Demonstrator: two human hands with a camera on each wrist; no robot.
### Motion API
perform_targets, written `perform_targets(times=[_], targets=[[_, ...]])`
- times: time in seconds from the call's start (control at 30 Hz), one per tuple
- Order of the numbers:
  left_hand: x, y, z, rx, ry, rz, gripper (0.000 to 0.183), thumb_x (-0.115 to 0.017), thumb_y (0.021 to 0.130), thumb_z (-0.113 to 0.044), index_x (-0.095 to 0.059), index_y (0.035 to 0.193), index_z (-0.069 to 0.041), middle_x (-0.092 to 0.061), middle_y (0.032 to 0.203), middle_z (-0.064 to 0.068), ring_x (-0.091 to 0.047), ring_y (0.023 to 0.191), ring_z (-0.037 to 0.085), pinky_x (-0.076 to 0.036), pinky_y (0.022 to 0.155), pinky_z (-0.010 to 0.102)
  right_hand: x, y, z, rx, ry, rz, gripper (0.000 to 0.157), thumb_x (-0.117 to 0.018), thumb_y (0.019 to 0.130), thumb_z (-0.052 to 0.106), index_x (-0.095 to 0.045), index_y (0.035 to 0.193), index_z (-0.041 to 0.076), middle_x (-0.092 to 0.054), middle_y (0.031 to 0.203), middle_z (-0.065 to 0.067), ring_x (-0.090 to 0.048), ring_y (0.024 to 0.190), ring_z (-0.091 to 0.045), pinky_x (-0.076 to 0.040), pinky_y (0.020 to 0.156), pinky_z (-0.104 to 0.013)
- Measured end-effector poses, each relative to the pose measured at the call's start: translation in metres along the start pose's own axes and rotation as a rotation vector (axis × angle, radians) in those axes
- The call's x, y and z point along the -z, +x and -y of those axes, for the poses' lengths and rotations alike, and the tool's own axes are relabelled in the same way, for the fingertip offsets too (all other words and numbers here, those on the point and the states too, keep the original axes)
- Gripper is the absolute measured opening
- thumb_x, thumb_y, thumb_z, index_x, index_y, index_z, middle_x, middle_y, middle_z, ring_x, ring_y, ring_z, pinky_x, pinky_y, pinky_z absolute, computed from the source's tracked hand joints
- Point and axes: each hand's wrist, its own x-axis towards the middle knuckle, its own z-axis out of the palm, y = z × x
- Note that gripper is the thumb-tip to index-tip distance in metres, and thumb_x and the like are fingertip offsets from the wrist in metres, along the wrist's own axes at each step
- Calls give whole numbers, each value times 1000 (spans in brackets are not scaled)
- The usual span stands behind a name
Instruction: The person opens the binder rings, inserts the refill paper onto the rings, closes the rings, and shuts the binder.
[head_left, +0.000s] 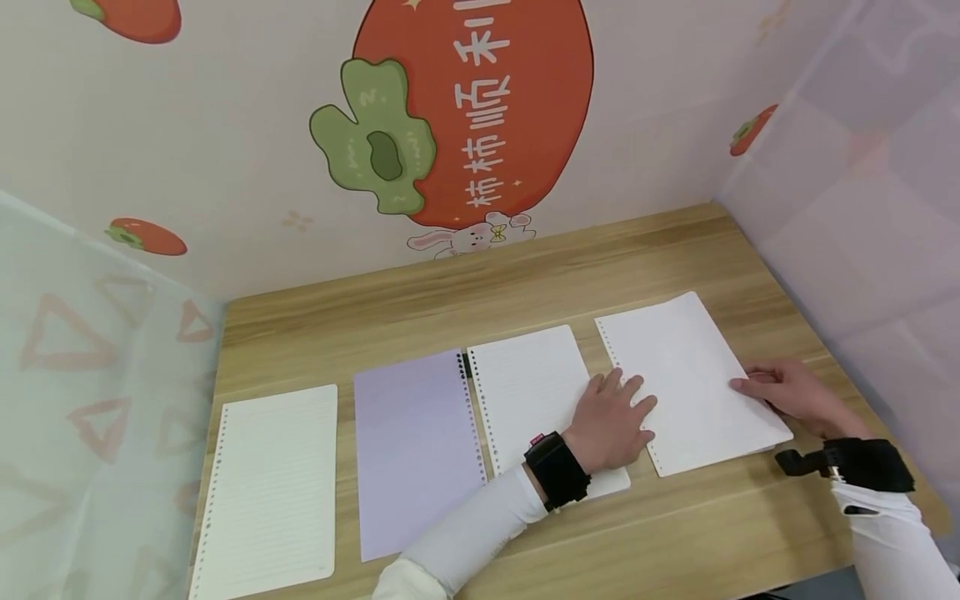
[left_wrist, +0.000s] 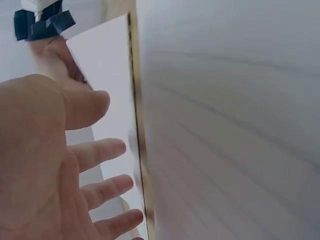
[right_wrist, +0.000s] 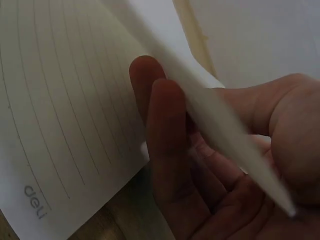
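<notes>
A blank white stack of punched loose-leaf paper (head_left: 675, 383) lies at the right of the table, its holes along the left edge. My right hand (head_left: 798, 396) pinches the stack's right edge, thumb on top and fingers underneath. In the right wrist view the held paper (right_wrist: 210, 120) stands edge-on between thumb and fingers, beside a lined sheet (right_wrist: 65, 110) marked "deli". My left hand (head_left: 611, 421) spreads its fingers above a lined punched stack (head_left: 525, 375), fingertips right at the left edge of the white stack. In the left wrist view the fingers (left_wrist: 107, 190) are nearly straight.
A lilac punched cover (head_left: 416, 450) lies left of the lined stack, and a dark strip (head_left: 467, 365) shows between them. Farther left is a lined cream sheet (head_left: 273, 492) with holes on its left. A printed wall (head_left: 262, 167) rises behind the wooden table (head_left: 480, 292).
</notes>
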Motion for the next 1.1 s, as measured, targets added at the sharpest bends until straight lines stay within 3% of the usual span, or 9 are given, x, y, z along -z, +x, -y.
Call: perform_targets(times=[0.13, 0.27, 0.4, 0.5, 0.6, 0.7, 0.83, 1.0, 1.1], targets=[[3, -3, 16, 39, -136, -62, 51, -46, 104, -50, -55, 149, -28, -45, 157, 1, -46, 140, 25, -41, 109, 39, 0, -3, -1, -44, 66, 18, 57, -64, 102, 28, -49, 135, -16, -72, 94, 2, -68, 77, -11, -57, 68, -30], [7, -11, 39, 92, -351, -128, 50, -51, 104, -43, -57, 147, -18, -51, 153, 5, -52, 134, 25, -47, 103, 40, -2, -5, -2, -81, 89, 32, 59, -62, 103, 34, -47, 139, -11, -68, 98, 1, -67, 81, -11, -56, 71, -30], [7, -21, 58, 152, -602, -166, 51, -53, 104, -39, -54, 147, -10, -57, 145, 6, -59, 123, 21, -52, 93, 34, -8, -7, -3, -99, 272, 57, 26, -61, 103, 29, -66, 122, 12, -72, 92, 3, -70, 76, -15, -59, 67, -32], [3, -24, 64, 207, -906, -147, 54, -53, 105, -37, -47, 149, -7, -58, 142, 6, -64, 112, 15, -53, 85, 28, -15, -9, 2, -90, 411, 82, 13, -60, 104, 23, -72, 107, 26, -76, 91, 4, -73, 74, -17, -60, 65, -34], [-4, -24, 65, 284, -1222, -128, 59, -54, 105, -37, -37, 153, -6, -60, 138, 5, -70, 98, 11, -53, 78, 25, -25, -10, 10, -63, 446, 88, 16, -59, 105, 21, -66, 119, 18, -75, 95, 4, -72, 77, -15, -60, 66, -33], [-9, -22, 66, 375, -1448, -152, 62, -55, 105, -33, -30, 154, -6, -60, 134, 7, -73, 86, 14, -55, 76, 28, -37, -10, 22, -54, 436, 77, 38, -60, 104, 22, -49, 135, 3, -72, 96, 5, -70, 79, -12, -59, 68, -30], [-14, -26, 69, 470, -1555, -195, 58, -57, 105, -25, -30, 153, -10, -59, 129, 9, -74, 83, 17, -57, 74, 32, -55, -8, 35, -36, 409, 95, 58, -60, 104, 22, -31, 144, -10, -66, 87, 8, -64, 74, -7, -55, 67, -24], [-16, -42, 79, 520, -1568, -215, 51, -58, 103, -17, -35, 148, -13, -60, 125, 11, -73, 87, 20, -58, 69, 35, -71, -7, 51, -11, 353, 156, 76, -59, 105, 22, -17, 156, -15, -54, 79, 10, -49, 68, -5, -44, 63, -22], [-16, -57, 85, 530, -1578, -216, 49, -59, 103, -15, -36, 147, -14, -58, 127, 12, -73, 89, 22, -58, 68, 36, -77, -4, 63, 3, 373, 211, 74, -57, 105, 23, -18, 155, -14, -64, 87, 6, -61, 74, -7, -52, 67, -25]])
